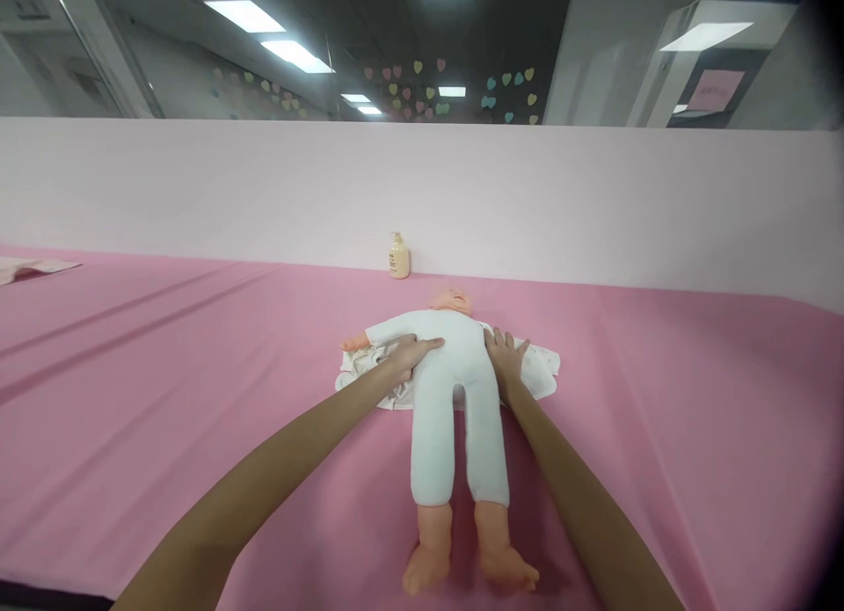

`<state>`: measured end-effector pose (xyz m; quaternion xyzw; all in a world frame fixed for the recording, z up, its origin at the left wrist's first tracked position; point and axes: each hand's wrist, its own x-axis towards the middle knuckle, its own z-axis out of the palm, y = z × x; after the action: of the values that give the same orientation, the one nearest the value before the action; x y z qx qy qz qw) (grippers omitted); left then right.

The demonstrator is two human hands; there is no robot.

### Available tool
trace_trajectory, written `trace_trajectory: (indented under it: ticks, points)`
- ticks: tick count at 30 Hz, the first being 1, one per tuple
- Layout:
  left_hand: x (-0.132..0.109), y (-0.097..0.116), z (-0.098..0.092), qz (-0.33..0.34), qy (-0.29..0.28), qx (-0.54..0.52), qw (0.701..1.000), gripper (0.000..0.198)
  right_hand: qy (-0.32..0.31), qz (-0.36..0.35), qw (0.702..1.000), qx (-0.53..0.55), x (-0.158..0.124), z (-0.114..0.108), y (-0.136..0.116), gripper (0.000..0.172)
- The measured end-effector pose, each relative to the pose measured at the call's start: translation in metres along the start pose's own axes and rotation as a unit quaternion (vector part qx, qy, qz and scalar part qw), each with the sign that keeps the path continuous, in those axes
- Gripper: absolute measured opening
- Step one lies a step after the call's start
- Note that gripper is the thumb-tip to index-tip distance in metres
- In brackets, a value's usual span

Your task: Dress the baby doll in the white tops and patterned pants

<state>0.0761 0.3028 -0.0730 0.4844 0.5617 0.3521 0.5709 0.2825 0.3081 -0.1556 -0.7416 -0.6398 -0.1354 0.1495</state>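
Observation:
A baby doll (454, 391) with a white cloth body lies on its back on the pink table cover (164, 391), head away from me, bare feet toward me. Under its torso is a white garment or cloth (541, 374), spread out to both sides. My left hand (412, 354) rests flat on the doll's left side at the chest, fingers stretched out. My right hand (506, 356) lies on the doll's other side, partly on the cloth, fingers apart. Neither hand holds anything.
A small cream pump bottle (398, 256) stands against the pale pink partition wall (593, 207) behind the doll. Another folded cloth (30, 266) lies at the far left edge of the table.

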Motion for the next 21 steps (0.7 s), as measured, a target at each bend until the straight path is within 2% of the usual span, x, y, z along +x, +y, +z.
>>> trace_trajectory:
  ticks: [4,9,12,15,19,21]
  points:
    - [-0.008,-0.006,0.0,0.024,0.026,-0.023,0.999,0.065,0.032,-0.002,0.999,0.023,-0.001,0.002,-0.002,0.047]
    - [-0.024,-0.012,0.002,0.033,0.026,-0.068,0.997,0.043,0.038,0.01,0.999,0.028,-0.002,-0.006,-0.001,0.047]
    - [-0.03,-0.013,-0.004,0.032,0.033,-0.086,0.995,0.036,0.033,0.028,0.999,0.022,-0.005,-0.009,0.002,0.048]
    - [-0.031,-0.014,-0.021,0.043,0.035,-0.091,0.994,0.036,0.015,0.051,0.998,0.014,-0.008,-0.009,0.01,0.05]
    - [-0.028,-0.017,-0.055,0.059,0.043,-0.081,0.994,0.049,-0.023,0.115,0.992,0.037,-0.008,-0.006,0.024,0.046]
    - [-0.028,-0.018,-0.069,0.064,0.036,-0.07,0.995,0.055,0.001,0.124,0.991,0.043,-0.007,-0.008,0.024,0.044]
